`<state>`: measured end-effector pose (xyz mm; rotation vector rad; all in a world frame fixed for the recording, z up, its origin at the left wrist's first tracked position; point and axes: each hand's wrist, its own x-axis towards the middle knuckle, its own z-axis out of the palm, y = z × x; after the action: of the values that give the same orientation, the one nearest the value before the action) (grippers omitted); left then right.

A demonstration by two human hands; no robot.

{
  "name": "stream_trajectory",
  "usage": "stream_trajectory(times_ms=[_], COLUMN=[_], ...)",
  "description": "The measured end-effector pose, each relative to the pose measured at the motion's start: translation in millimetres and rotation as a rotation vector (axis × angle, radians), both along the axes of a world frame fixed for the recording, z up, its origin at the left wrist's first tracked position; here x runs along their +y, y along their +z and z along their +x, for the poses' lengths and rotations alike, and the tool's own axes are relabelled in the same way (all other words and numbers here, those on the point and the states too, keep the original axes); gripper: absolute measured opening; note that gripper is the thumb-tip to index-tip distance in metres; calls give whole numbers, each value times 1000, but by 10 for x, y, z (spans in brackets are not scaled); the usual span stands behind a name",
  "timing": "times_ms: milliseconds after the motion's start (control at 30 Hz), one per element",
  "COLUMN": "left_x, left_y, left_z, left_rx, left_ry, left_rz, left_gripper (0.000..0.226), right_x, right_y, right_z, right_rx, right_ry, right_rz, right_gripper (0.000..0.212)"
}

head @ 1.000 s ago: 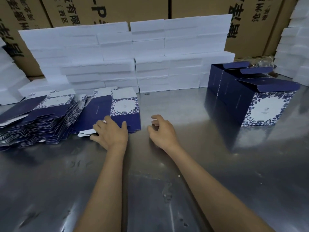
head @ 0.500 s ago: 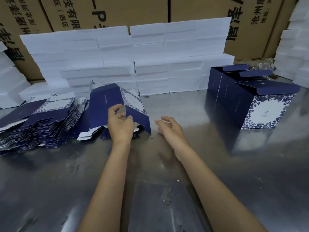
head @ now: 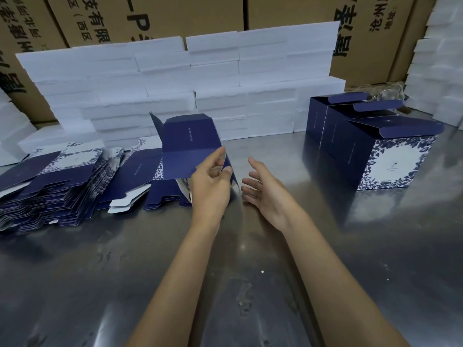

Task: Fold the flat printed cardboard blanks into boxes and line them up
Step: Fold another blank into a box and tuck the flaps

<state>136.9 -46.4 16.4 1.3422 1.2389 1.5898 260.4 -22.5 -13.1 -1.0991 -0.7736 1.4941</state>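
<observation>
Pinching blank [head: 186,144] — left hand [head: 211,186], lower edge hidden, right hand [head: 269,194] open

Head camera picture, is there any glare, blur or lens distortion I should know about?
Head view: the metal table shows soft glare and mirrors the folded boxes; wide-angle bending tilts the brown cartons at the edges; the blank in the left hand looks slightly motion-soft.

A shiny steel table [head: 325,259] fronts stacked white foam slabs [head: 175,78] and brown cartons [head: 190,13] (printed in black).

Flat blanks [head: 57,181] stacked left, folded boxes [head: 375,146] right, table [head: 250,284] beneath
</observation>
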Motion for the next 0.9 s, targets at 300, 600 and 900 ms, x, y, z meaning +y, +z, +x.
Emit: stream_trajectory(times_ms=[300,600,900], left_x=[-156,-296,-218], left_y=[153,138,-77], left_z=[109,290,302], left_rx=[12,209,465], left_ry=[80,-36,-343], left_rz=[151,308,179], left_gripper=[41,46,50], right_x=[-91,-113,-84], right_y=[114,211,150], right_z=[14,117,357], right_rx=[228,217,356], right_ry=[63,78,20], right_rz=[20,144,168], right_gripper=[62,83,53])
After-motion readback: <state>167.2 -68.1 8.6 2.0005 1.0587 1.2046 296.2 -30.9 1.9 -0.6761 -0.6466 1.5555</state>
